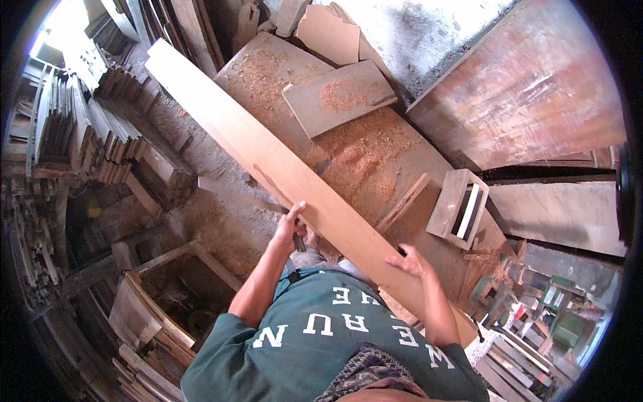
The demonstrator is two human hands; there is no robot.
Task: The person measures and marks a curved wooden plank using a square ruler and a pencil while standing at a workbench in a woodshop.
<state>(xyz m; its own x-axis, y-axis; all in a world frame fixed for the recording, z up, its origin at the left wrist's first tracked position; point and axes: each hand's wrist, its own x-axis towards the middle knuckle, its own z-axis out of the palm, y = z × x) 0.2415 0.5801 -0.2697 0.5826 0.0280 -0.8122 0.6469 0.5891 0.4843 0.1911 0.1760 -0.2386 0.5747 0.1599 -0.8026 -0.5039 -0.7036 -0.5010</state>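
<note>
A long, wide light-brown plank (238,144) runs diagonally from the upper left down toward my lower right, in front of my body. My left hand (290,228) is closed on its lower-left edge near the middle, thumb over the face. My right hand (410,262) holds it farther down, fingers bent over the upper-right edge and part of them hidden behind it. My feet show only partly below the board.
A sawdust-covered worktop (372,164) holds a loose board (339,94) and a small wooden frame (439,218). A large panel (519,87) stands at upper right, green machinery (568,325) at lower right. Stacked planks (87,127) and an open wooden box (157,308) are leftward.
</note>
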